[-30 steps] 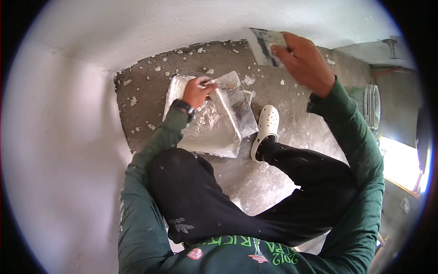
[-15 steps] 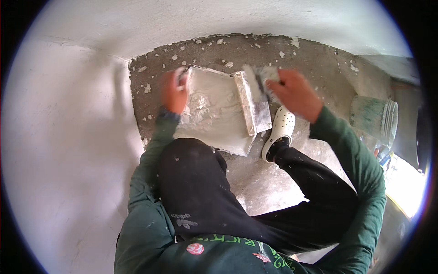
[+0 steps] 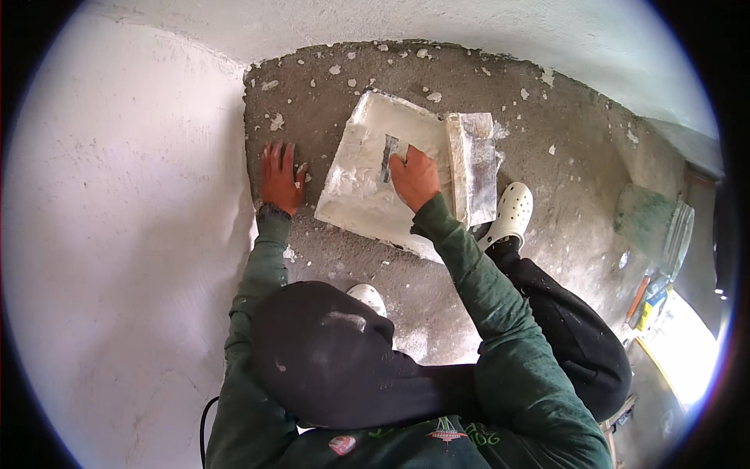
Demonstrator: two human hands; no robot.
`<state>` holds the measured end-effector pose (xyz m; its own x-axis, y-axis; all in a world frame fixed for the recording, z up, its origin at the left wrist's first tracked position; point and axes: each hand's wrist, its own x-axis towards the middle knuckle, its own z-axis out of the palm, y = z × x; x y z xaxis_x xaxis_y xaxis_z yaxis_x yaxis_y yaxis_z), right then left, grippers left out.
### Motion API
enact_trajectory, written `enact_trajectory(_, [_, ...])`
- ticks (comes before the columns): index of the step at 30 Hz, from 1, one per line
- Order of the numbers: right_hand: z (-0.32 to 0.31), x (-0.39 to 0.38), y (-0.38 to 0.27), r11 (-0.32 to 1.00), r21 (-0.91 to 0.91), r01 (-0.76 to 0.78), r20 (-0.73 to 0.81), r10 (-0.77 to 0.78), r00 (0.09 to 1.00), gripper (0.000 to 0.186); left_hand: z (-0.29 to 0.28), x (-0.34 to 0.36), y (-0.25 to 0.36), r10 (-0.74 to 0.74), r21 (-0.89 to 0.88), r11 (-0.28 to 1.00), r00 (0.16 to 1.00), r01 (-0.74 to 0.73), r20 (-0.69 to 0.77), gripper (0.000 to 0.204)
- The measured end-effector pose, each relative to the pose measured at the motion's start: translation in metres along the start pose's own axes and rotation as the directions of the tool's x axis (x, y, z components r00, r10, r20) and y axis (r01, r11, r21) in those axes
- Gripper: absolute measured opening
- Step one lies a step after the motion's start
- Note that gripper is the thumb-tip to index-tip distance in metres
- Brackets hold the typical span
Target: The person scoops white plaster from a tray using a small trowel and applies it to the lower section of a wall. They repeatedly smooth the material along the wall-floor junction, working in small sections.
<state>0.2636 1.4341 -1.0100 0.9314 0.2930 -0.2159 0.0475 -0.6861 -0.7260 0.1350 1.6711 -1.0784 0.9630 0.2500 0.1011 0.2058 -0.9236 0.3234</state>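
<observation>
My left hand lies on the grey floor with its fingers spread, between the left wall and a shallow plaster tray, holding nothing. My right hand is closed around a plaster-smeared trowel, over the middle of the tray; most of its grip is hidden by my fingers. Wet white plaster coats the inside of the tray, which is set at an angle on the floor. Along its right side runs a long plaster-crusted box-shaped piece.
White walls rise at the left and far side. Dried plaster bits dot the floor. My white clogs stand beside and nearer than the tray. At the right are a greenish bucket and an orange-handled object.
My left hand has let go of the tray's left side and come down flat on the floor. My right hand has moved left with the trowel, into the tray. The tray now sits more turned.
</observation>
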Motion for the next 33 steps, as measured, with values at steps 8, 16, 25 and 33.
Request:
enact_trajectory(8, [0.057,-0.008,-0.037,0.998,-0.054,-0.035,0.006,0.035,0.999,0.022,-0.002,-0.004,-0.041,0.005,-0.023,1.000,1.000,-0.005,0.002,0.059])
enact_trajectory(16, [0.088,0.004,-0.059,0.998,-0.028,-0.060,0.003,0.060,0.998,0.021,0.009,0.007,-0.065,0.013,0.013,1.000,1.000,-0.013,-0.009,0.059])
enact_trajectory(25, [0.112,0.021,-0.069,0.986,0.088,-0.143,0.025,0.141,0.990,0.022,0.021,0.011,-0.083,-0.017,0.026,1.000,0.999,0.016,0.039,0.059])
enact_trajectory(33, [0.125,0.025,-0.022,0.819,0.467,-0.332,0.171,0.285,0.943,0.018,0.024,0.026,-0.086,-0.017,0.050,0.999,0.998,0.013,0.069,0.058])
